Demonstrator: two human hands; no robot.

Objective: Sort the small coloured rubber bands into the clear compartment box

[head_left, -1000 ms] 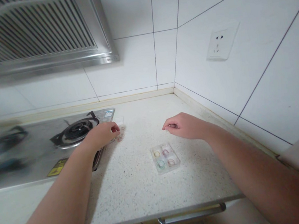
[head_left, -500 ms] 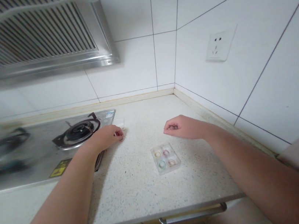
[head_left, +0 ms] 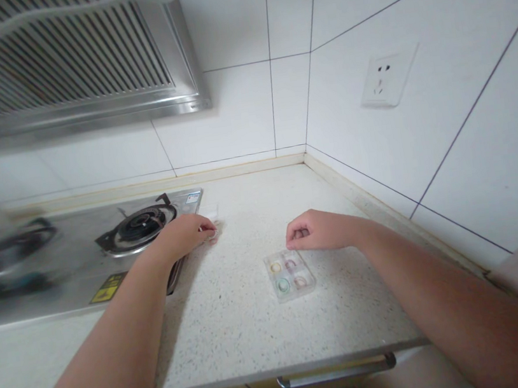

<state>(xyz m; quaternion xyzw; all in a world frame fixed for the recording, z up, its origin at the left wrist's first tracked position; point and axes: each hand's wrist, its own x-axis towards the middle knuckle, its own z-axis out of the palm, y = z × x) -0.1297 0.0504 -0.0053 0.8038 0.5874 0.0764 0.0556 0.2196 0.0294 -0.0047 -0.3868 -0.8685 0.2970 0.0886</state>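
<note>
A clear square box (head_left: 293,293) with compartments lies on the counter, a coloured ring in each; yellow, purple, green and pinkish ones show. My right hand (head_left: 317,229) hovers at the box's far edge, thumb and fingers curled together; whatever is between them, if anything, is hidden. Left of the box, by the stove's edge, my left hand (head_left: 192,232) is closed in a pinch low over the counter. A small pale ring (head_left: 215,232) shows faintly at its fingertips. Just behind that hand lies a clear, flat, box-like piece (head_left: 210,212), partly covered.
A steel gas stove (head_left: 70,256) with a black burner (head_left: 142,223) borders the speckled counter (head_left: 239,325) on the left. The range hood (head_left: 77,65) hangs above it. Tiled walls meet behind, with a socket (head_left: 387,76) on the right. A drawer handle (head_left: 337,372) is below the front edge.
My right hand has come down and nearer to the box's far edge, its fingers still curled. My left hand has barely moved and stays pinched. The view has shifted slightly.
</note>
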